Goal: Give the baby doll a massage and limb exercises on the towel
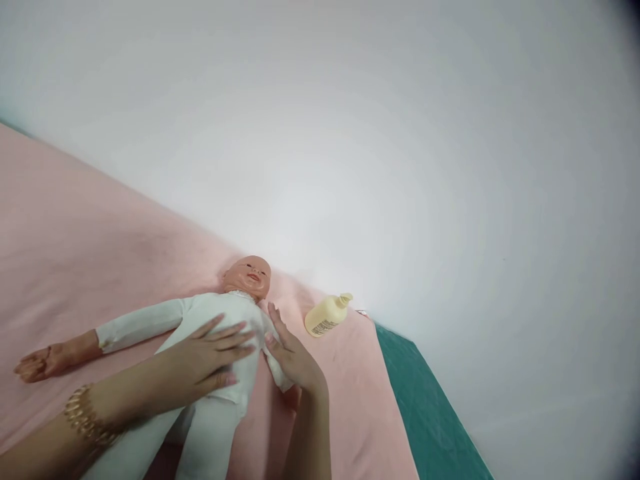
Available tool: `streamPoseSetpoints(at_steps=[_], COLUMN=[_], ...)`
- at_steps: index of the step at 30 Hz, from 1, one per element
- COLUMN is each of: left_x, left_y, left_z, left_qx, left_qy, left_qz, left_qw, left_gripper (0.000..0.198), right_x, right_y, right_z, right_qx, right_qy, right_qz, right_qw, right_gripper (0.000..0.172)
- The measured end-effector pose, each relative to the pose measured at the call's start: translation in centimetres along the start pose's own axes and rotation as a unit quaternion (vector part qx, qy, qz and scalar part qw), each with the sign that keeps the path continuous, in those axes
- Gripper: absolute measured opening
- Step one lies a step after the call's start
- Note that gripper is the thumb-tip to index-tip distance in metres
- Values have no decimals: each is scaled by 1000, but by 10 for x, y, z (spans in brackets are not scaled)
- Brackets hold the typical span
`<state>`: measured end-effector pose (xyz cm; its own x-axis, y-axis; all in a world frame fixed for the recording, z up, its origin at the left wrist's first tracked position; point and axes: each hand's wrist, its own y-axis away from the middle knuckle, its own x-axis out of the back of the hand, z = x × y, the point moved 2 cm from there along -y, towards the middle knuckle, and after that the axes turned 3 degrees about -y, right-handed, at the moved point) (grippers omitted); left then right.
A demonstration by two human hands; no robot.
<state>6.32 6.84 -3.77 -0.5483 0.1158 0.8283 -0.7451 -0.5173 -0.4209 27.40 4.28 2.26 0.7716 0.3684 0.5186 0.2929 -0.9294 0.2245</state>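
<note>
A baby doll (253,273) lies face up on a pink cloth, with a white cloth body and a bare plastic head. My left hand (213,357) rests across the doll's torso, palm down with fingers spread; a beaded bracelet (87,415) is on its wrist. At the doll's side by its shoulder is my right hand (295,357), fingers extended and touching the upper arm. The doll's arm on that side hangs partly hidden behind my right wrist, while its other arm stretches out to the left. Neither hand grips anything that I can see.
A cream pump bottle (327,315) with printed text stands on the pink cloth (350,393), just right of my right hand. Along the right, a green surface (425,407) shows beyond the cloth's edge. A white wall (400,167) borders the far side.
</note>
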Motion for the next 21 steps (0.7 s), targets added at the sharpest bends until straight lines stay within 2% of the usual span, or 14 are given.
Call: streamPoseSetpoints(at_steps=[2,4,6,8,10,11,13,15,16,19,21], left_x=[-10,-16,-22,-27,-28,-27,-20,-10,-6,2,7], left_y=[1,3,5,8,10,11,11,11,10,7,5], left_z=[-18,-34,-46,-53,-56,-57,-59,-62,-64,-70,-67], left_qx=[47,110,160,194,216,228,249,262,265,267,264], left_qy=[-25,-51,-81,-111,-125,-125,-117,-97,-80,-1,47], left_qz=[-31,-36,-6,44,73,77,73,71,75,121,169], left_qw=[998,992,984,974,966,963,959,957,958,956,948], left_gripper=[48,51,53,54,54,53,53,53,53,54,53], right_x=[5,7,0,-14,-32,-41,-53,-57,-57,-51,-43], right_y=[8,15,19,19,17,15,11,8,6,-3,-11], right_z=[-5,-12,-21,-32,-42,-47,-53,-54,-53,-43,-31], right_qx=[8,37,87,143,167,154,84,4,-9,49,81], right_qy=[-20,-41,-35,-7,34,58,116,156,159,136,116], right_qz=[-22,-76,-160,-257,-314,-311,-259,-208,-200,-195,-161], right_qw=[1000,996,983,956,934,936,955,966,967,970,977], right_gripper=[91,90,88,84,81,79,76,73,71,67,68])
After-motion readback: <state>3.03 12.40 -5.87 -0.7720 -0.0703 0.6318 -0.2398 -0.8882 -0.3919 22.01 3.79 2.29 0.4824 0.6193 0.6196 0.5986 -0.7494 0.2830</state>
